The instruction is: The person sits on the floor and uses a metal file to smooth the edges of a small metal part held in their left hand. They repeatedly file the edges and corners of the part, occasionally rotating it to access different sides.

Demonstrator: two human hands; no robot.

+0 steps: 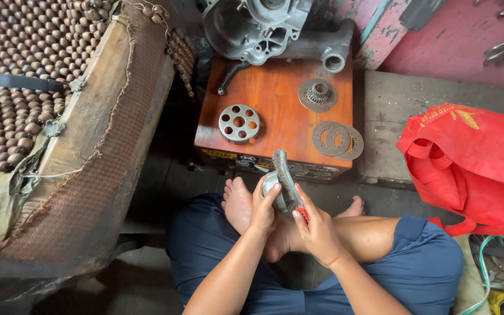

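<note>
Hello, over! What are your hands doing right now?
Left hand grips small metal part. Right hand holds wire brush against it. Low wooden table ahead with perforated discs; nothing blocking.

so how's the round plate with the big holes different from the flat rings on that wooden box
The holed plate is thick, bright silver metal with large round holes around a centre hole. The flat rings are thin, dull brown, with open middles and small marks round the band. The plate lies alone near the left of the wooden box; the rings overlap at the right. Both are round and lie flat.
</note>
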